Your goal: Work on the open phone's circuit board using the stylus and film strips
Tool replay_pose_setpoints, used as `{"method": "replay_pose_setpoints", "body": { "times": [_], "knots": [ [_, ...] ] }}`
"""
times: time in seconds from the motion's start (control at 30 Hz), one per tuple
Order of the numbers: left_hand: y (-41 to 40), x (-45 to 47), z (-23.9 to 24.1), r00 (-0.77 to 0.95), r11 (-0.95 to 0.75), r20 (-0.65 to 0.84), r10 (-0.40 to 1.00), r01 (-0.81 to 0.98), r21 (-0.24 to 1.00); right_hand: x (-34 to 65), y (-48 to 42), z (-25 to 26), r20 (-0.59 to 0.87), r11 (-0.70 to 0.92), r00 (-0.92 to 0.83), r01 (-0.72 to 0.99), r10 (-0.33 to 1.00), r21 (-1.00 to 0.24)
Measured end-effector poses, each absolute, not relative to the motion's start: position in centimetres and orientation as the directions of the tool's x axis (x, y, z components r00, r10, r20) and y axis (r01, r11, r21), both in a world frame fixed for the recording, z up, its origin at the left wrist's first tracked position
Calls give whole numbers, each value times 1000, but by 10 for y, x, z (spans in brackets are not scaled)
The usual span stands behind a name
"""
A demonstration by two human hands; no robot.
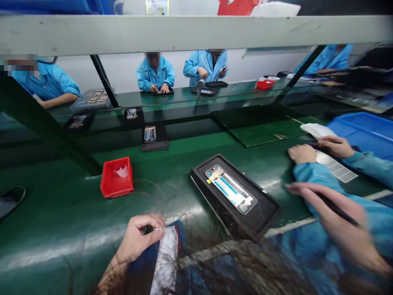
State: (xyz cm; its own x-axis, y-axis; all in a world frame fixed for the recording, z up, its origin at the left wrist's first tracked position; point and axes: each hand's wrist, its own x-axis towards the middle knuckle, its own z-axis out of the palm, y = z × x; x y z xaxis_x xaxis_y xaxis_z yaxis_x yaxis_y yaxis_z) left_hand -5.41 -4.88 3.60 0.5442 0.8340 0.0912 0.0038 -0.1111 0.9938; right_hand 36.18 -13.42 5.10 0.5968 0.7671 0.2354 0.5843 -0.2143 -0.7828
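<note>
My left hand [136,239] is at the bottom centre, its fingers pinched on the top edge of a white sheet [167,256] that hangs down toward me. My right hand [334,221] is at the right, blurred, closed round a thin black tool [337,211]. Between the hands a black tray [264,217] lies askew on the green belt [61,229], with an open phone frame [230,190] in it. Neither hand touches the tray.
A red bin [107,186] with a tape roll [121,169] stands left of the tray. A co-worker's hands [302,153] rest on a pale sheet [336,168] at the right, near a blue crate [365,131]. More trays with phones [150,135] and several people sit further along.
</note>
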Motion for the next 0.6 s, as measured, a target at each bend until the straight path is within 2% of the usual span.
{"method": "replay_pose_setpoints", "body": {
  "times": [0.13,0.23,0.37,0.6],
  "knots": [
    [-55,-54,48,545,-147,100,832,43,988,375,-67,13,-85,-296,495,365,865,-883],
    [-63,-59,63,513,-173,94,853,108,979,362,-45,-17,-205,-338,420,274,884,-900],
    [-67,-59,81,484,-201,78,872,208,957,320,-60,-39,-210,-306,379,216,901,-927],
    [-45,-21,100,596,-270,-14,803,384,883,220,-99,-52,-160,-237,364,178,918,-955]
  ]
}}
